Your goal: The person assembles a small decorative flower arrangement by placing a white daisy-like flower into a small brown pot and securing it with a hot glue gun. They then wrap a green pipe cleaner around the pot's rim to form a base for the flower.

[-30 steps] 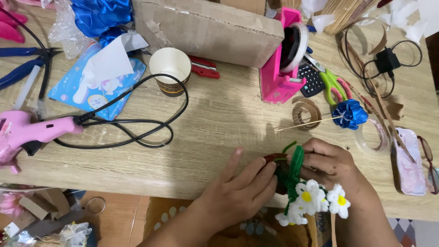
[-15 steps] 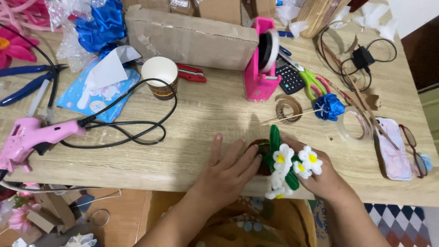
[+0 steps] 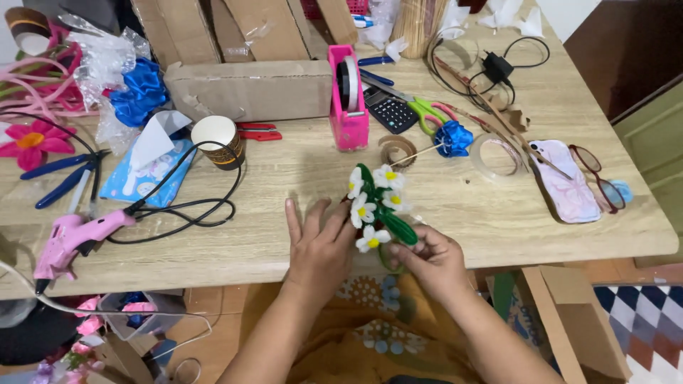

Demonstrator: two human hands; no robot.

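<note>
At the near edge of the counter [image 3: 213, 256], the right hand [image 3: 434, 259] pinches the green stem of a small bunch of white flowers [image 3: 373, 203], while the left hand [image 3: 320, 245] lies beside it, fingers spread and touching the blooms. Bare wood lies left of the hands. A pink tape dispenser [image 3: 348, 99], a paper cup [image 3: 219, 141] and a pink glue gun [image 3: 75, 238] with its black cord [image 3: 178, 210] crowd the area beyond.

White, yellow-centred flowers [image 3: 371, 199] on green stems; pink glue gun [image 3: 75, 238]; pink tape dispenser [image 3: 348, 103]; blue ribbon bow [image 3: 140, 91]; green-handled scissors [image 3: 427, 112]; pale wood-grain tabletop [image 3: 299, 171]; black calculator [image 3: 389, 112].
</note>
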